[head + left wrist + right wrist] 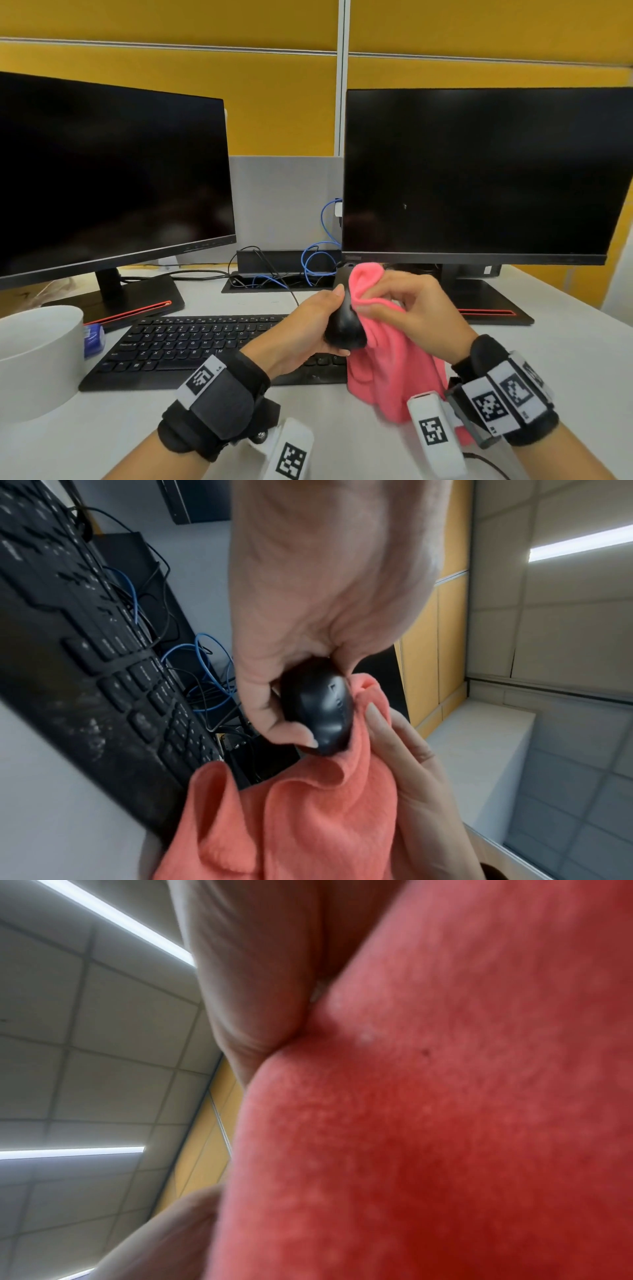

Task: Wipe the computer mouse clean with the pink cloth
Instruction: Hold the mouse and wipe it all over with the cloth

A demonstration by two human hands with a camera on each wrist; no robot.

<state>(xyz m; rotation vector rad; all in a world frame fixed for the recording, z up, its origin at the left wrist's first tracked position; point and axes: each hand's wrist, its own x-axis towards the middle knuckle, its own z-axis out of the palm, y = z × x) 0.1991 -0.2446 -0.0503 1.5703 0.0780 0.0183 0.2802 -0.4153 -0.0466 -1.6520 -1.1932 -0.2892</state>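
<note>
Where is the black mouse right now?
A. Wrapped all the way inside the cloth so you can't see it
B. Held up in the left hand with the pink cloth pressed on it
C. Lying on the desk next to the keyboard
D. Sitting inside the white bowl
B. The left hand grips the black mouse above the keyboard, while the right hand presses the pink cloth against its side.

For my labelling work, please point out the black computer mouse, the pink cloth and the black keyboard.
black computer mouse (342, 322): head view, on its rounded body.
pink cloth (394, 373): head view, on the hanging folds.
black keyboard (178, 342): head view, on the letter keys.
</note>
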